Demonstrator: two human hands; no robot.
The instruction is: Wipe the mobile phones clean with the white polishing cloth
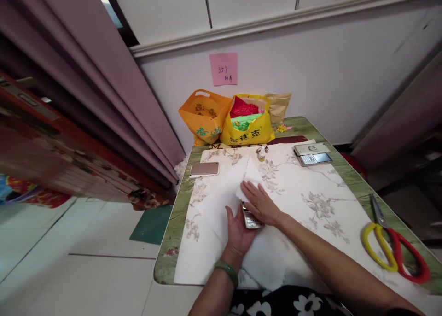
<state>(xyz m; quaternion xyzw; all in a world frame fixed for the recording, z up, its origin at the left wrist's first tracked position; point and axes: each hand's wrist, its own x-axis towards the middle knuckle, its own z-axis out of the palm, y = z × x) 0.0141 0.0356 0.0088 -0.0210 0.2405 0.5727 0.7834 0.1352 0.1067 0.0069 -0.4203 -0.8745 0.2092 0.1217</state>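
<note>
A keypad mobile phone lies in my left hand, which is palm up with its thumb raised off to the side. My right hand reaches across from the right and holds a white cloth against the upper part of the phone. That part, the screen end, is mostly hidden by my fingers; the keys show below them. More white cloth with a wavy edge hangs beneath my hands near the table's front edge. The tips of my left fingers are hidden behind the phone.
On the flowered white sheet lie a rose-gold smartphone at left, an opened flip phone at back right, and a small bottle. Large scissors rest at the right edge. An orange bag and yellow bag stand behind.
</note>
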